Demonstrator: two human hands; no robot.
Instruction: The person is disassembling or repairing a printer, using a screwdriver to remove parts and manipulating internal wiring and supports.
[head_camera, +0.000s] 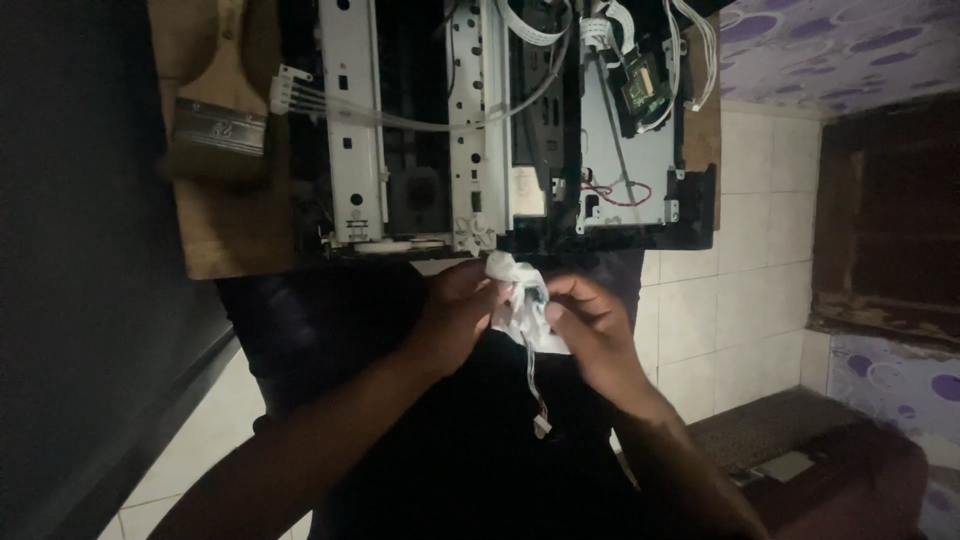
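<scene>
Both hands' fingers (560, 300) on white cloth (515, 295), below opened printer (500, 130).

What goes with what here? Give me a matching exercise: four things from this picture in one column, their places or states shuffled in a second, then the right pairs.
Things:
1. white cloth
2. paintbrush
3. thin wire with a small plug
4. opened machine

Places or states:
A. lies on the wooden board, left of the metal frame
B. hangs down below the hands
C. pinched between the left hand and right hand
D. cover off, metal rails and cables bare

Pairs: 1-C, 2-A, 3-B, 4-D
</scene>
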